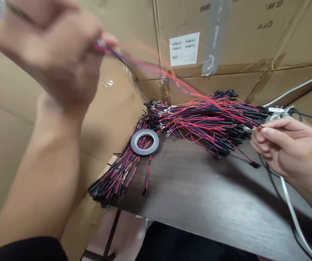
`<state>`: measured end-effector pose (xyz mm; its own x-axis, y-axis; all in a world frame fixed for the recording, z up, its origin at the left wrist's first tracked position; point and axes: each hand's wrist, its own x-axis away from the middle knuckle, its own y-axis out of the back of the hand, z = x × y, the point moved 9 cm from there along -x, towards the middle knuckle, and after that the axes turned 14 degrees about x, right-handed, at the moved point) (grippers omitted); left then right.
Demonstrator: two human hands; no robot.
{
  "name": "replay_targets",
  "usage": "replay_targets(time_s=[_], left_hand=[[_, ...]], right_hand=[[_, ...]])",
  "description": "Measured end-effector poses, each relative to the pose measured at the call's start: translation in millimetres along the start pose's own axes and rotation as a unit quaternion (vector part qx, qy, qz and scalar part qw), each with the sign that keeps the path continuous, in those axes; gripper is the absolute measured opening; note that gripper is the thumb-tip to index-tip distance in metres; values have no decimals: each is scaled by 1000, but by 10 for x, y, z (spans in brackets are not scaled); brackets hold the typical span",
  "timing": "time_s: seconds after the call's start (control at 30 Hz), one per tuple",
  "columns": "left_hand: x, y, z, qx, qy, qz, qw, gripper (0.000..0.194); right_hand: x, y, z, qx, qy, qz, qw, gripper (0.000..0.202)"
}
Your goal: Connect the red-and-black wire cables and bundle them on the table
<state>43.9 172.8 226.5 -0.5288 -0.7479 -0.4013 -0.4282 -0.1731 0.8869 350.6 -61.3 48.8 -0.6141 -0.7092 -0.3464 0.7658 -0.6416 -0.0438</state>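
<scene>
Between my two hands a thin bundle of red and dark wires [188, 87] is stretched on a slant, blurred by motion. My left hand [55, 54], raised at the upper left and smeared, is closed around one end of it. Lower down on the right, my right hand [283, 145] pinches the other end between thumb and fingers. Beneath the stretched wires lies a large pile of red, orange and black wire harnesses [199, 119] with black connectors. A second pile of harnesses [118, 170] lies to the left, with a grey roll of tape [136, 146] resting on it.
Cardboard boxes [134, 36] wall in the back and left of the dark tabletop [185, 195]. A white cable [292, 210] and black cords run down the right side, near a white plug piece [277, 111]. One short harness [147, 177] lies apart near the front edge.
</scene>
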Motion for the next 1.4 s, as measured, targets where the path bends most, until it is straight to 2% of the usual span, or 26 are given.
replay_targets(time_s=[0.03, 0.07, 0.1, 0.2, 0.27, 0.3, 0.37, 0.47, 0.53, 0.57, 0.6, 0.67, 0.73, 0.77, 0.83, 0.93, 1.13, 1.27, 1.4], left_hand=[[115, 44, -15, -46, -34, -105, 993, 50], [266, 0, -27, -92, -58, -180, 978, 48], [358, -281, -12, -125, -75, -124, 981, 45], [672, -1085, 200, -180, -28, 77, 980, 39], [886, -1423, 288, -181, 8, 199, 963, 44], [957, -1491, 273, -175, 15, 231, 957, 48], [983, -1451, 159, -177, 20, 232, 956, 48], [856, -1302, -193, -150, 12, 164, 975, 40], [776, -1347, -573, -9, -30, 124, 992, 34], [770, -1450, -796, 88, -64, 133, 985, 30], [794, -1602, -1022, 174, -101, 164, 966, 25], [890, -1924, -1395, 301, -142, 235, 913, 20], [993, -2144, -1644, 372, -175, 268, 871, 18], [1027, -2215, -1698, 395, -177, 272, 859, 14], [1074, -2308, -1694, 432, -153, 283, 842, 9], [1135, -2390, -1576, 478, -87, 328, 810, 15], [1246, -2555, -1465, 548, 33, 425, 720, 16], [1336, -2614, -1427, 561, 62, 460, 686, 14], [1455, -2633, -1316, 594, 93, 460, 653, 9]], right_hand=[[6, -18, -81, 8, -15, 4, 1000, 13], [15, -62, -219, 28, -58, 22, 998, 15], [28, -78, -347, 45, -96, 25, 994, 19], [108, -223, -676, 103, -201, 90, 970, 27], [169, -300, -780, 109, -241, 116, 957, 29], [196, -326, -803, 108, -255, 121, 953, 30], [247, -367, -819, 105, -272, 129, 948, 31], [315, -407, -823, 104, -292, 139, 940, 28], [358, -438, -821, 102, -303, 148, 936, 27], [378, -455, -818, 101, -308, 154, 933, 26], [398, -474, -810, 100, -312, 161, 931, 27], [432, -510, -779, 97, -316, 174, 928, 28], [457, -541, -739, 93, -315, 184, 926, 28], [468, -556, -720, 90, -314, 189, 926, 28], [489, -587, -696, 91, -312, 205, 923, 27], [521, -622, -706, 109, -310, 235, 915, 25], [548, -646, -754, 148, -299, 282, 900, 24], [604, -711, -770, 152, -299, 325, 884, 24], [677, -792, -797, 152, -290, 369, 870, 22]])
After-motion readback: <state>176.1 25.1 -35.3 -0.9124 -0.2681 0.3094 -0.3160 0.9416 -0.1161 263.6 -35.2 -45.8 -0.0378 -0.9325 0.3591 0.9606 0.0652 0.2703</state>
